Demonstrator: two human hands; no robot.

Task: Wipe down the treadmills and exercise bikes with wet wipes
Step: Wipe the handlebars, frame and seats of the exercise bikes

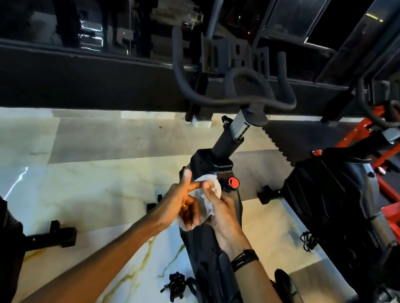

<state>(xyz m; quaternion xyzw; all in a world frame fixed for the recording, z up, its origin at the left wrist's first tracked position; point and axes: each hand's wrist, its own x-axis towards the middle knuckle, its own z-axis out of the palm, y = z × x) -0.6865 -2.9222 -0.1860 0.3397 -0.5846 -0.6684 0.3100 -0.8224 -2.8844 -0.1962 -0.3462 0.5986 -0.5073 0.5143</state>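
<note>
2 hands work 1 wet wipe (210,193) above the exercise bike (219,168) frame: left hand (181,204) and right hand (222,213) both pinch it. Advice: refold, expose clean face, then wipe frame.

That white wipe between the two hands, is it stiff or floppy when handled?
Probably floppy: the wipe crumples and folds between the left hand and right hand. Likely very light, since fingertips alone hold it. Wetness can't be judged here.

Glossy veined marble floor (73,188), matt black plastic bike frame (207,162), crumpled white wipe (210,196).
</note>
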